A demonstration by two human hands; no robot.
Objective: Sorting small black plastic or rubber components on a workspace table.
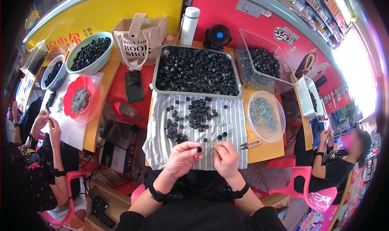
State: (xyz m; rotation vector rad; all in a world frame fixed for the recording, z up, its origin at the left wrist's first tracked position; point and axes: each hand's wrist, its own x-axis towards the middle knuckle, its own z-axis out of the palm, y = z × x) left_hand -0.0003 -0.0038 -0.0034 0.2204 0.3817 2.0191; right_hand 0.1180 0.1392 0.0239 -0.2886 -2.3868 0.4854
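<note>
Nearest, the left hand [184, 157] pinches a small black round piece [199, 149] between thumb and forefinger, above the near part of a grey-and-white striped cloth [157, 139]. Beside it, the right hand [226, 160] has its fingers bent inward; whether the tips grip anything, I cannot tell. Just right lie small pink-handled pliers [252, 144]. Farther up the cloth, loose black pieces [198, 114] lie clustered, with a round translucent tub [281, 127] of thin silvery bits to their right. Beyond stands a rectangular metal tray [194, 94] heaped with black pieces, a black fan [219, 36] behind it.
</note>
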